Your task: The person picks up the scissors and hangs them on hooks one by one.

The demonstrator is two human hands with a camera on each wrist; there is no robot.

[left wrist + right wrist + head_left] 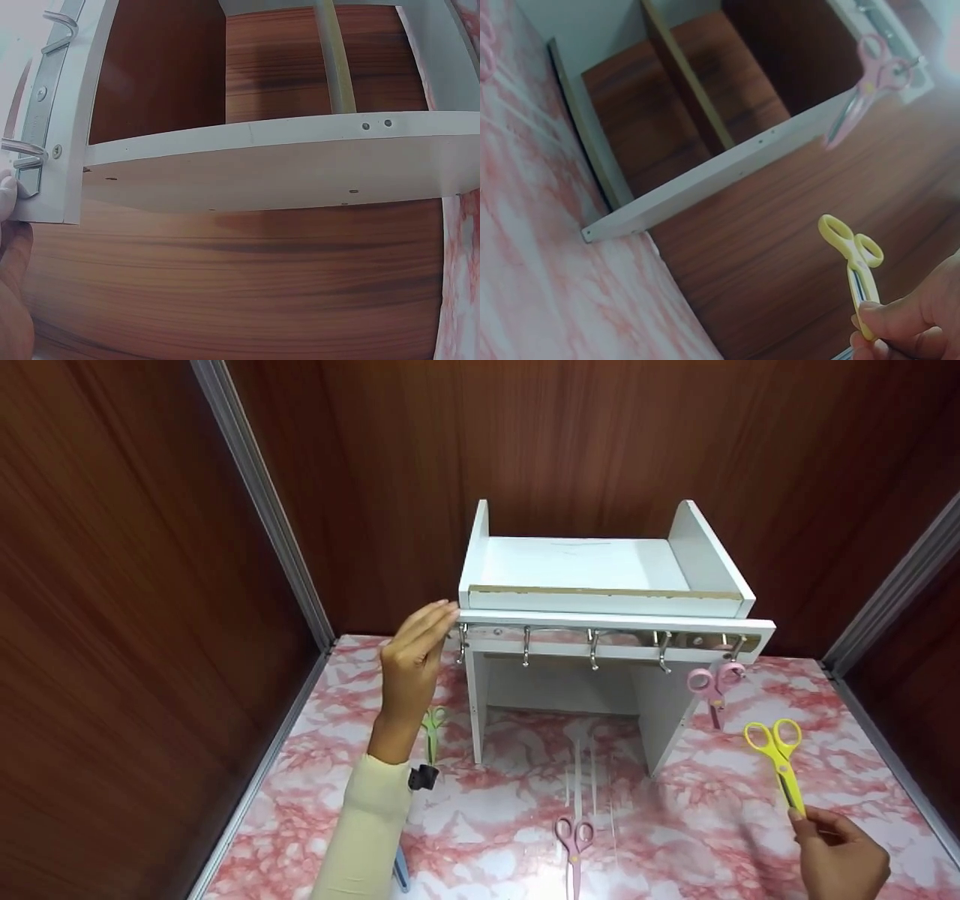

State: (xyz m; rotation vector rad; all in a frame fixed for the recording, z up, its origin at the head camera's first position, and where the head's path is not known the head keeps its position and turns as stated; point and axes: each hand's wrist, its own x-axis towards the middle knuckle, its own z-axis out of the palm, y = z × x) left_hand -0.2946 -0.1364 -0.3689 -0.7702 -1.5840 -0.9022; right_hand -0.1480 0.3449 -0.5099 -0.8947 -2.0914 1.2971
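My right hand (844, 851) pinches yellow scissors (780, 754) by the blade end, handles pointing up. They stand to the right of a white wooden shelf unit (600, 604), apart from it. A hook rail (559, 637) with several metal hooks runs across the front of the unit. From its rightmost hook (739, 645) hang pink scissors (716, 690) by a handle loop. My left hand (412, 660) rests against the rail's left end, fingers extended upward. In the left wrist view only part of that hand (15, 277) shows, beside the rail end.
Another pair of pink scissors (574, 847) lies on the marbled table (495, 810) in front. Green scissors (432, 727) lie beside my left wrist, and a blue piece (401, 870) is partly hidden by the sleeve. Wooden panels (562, 435) enclose the table at the back and sides.
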